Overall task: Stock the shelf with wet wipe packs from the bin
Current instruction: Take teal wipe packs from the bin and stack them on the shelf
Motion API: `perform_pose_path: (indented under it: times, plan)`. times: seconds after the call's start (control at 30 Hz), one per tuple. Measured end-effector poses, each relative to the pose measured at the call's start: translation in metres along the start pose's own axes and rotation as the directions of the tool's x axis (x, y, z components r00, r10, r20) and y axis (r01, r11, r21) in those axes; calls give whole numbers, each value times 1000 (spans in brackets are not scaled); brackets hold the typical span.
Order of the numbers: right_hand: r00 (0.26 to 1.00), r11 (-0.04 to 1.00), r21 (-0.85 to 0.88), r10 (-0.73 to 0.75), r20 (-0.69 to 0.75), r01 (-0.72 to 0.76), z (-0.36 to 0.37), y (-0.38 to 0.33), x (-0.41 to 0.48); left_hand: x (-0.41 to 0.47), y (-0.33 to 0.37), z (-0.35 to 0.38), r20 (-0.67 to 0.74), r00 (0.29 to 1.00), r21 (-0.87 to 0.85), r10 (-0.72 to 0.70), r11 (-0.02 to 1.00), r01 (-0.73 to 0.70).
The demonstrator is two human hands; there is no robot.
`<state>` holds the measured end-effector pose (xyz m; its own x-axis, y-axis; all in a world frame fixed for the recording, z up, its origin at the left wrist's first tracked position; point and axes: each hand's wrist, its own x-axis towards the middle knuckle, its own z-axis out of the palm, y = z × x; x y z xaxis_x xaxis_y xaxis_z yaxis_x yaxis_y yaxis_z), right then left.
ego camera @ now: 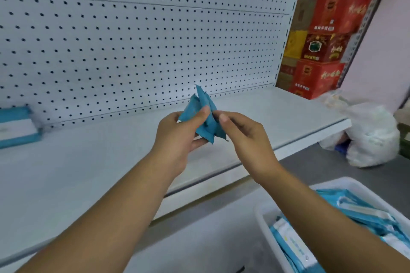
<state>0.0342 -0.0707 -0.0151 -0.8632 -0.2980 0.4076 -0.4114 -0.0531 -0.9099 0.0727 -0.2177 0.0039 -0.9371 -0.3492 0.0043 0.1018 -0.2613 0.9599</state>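
bare left hand [177, 139], bare right hand [250, 139], forearms [115, 206] unsleeved

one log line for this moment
left hand: grips held pack | right hand: pinches it | shelf: shelved pack far left | bin: more packs

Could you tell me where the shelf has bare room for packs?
The shelf is bare from the wet wipes at its left end to its right edge, along the pegboard. The left hand and right hand hold blue packs over its middle. Crowded: the full bin and the plastic bag.
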Motion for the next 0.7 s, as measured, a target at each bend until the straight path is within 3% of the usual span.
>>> perform_pose_path:
  times: [0.17,0.37,0.47,0.53,0.6,0.7]
  plan:
    - [998,999,29,23,59,-25,41,5,9,7,3,-52,-139,990,-3,2,1000,-2]
    - [989,993,16,120,-91,-119,81,19,31,11,16,-112,-99,995,11,-14,1000,15]
    - [948,941,120,312,56,-317,103,24,42,15,27,-141,-53,999,29,0,1000,2]
    - [912,906,157,365,185,-394,122,22,46,17,33,-160,-32,999,55,8,998,-6]
    - [907,906,166,345,243,-389,144,21,50,18,39,-178,-38,999,78,16,997,-13]
    - [928,912,205,318,193,-355,179,21,60,22,46,-212,-122,992,88,45,996,-34]
